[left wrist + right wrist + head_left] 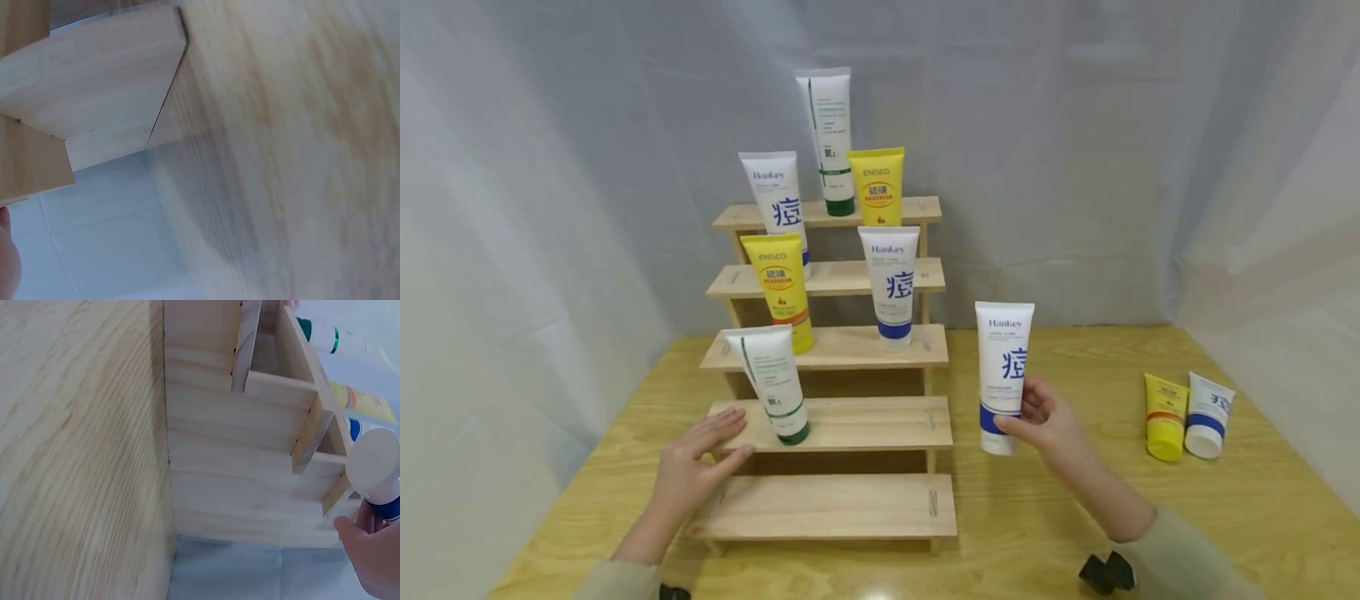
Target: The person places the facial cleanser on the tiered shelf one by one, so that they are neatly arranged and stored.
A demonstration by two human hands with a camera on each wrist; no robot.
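Note:
In the head view my right hand (1052, 429) grips a white-and-blue Hankey tube (1003, 367) near its cap, held upright to the right of a stepped wooden rack (842, 508). The right wrist view shows the white cap of this tube (372, 464) above the right hand (375, 556). My left hand (696, 458) rests its fingers on the left end of the rack's second step from the bottom. Beside those fingers a white tube with a green cap (772, 383) stands on that step, leaning slightly. Only a sliver of the left hand (7, 259) shows in the left wrist view.
Higher steps hold a yellow ENSEO tube (782, 287), a Hankey tube (891, 283), another Hankey tube (775, 196), a second yellow tube (877, 187) and, on top, a green-capped tube (831, 137). At right on the table, a yellow tube (1167, 417) stands beside a white-and-blue tube (1208, 417).

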